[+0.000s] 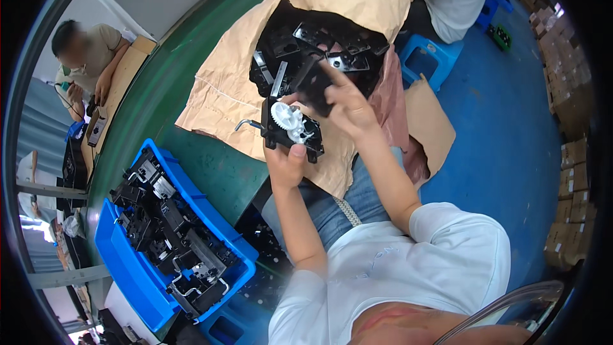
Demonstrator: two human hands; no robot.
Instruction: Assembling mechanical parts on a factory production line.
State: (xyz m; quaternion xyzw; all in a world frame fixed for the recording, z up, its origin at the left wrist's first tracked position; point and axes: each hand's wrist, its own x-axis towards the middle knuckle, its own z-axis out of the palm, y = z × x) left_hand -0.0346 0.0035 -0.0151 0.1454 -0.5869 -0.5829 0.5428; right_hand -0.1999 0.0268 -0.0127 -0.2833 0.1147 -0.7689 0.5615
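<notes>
In front of me my left hand [287,165] is closed on a black plastic gear assembly [273,135], its thumb over the lower edge. White toothed gears [282,116] show on top of it, and a bent metal rod [248,124] juts out at its left. My right hand [353,107] grips a black plastic part [313,87], held just above and right of the gears. That part is blurred, and I cannot tell whether it touches the assembly. Beyond both hands, several black and silvery parts [354,41] lie on black sheeting [278,32].
Brown paper [220,92] covers much of the green table [211,160]. To my left a blue crate [112,252] holds several black assemblies. A blue stool [437,57] stands at right, by a seated person [456,0]. Another person [96,57] works at far left. Cardboard boxes [568,217] line the right side.
</notes>
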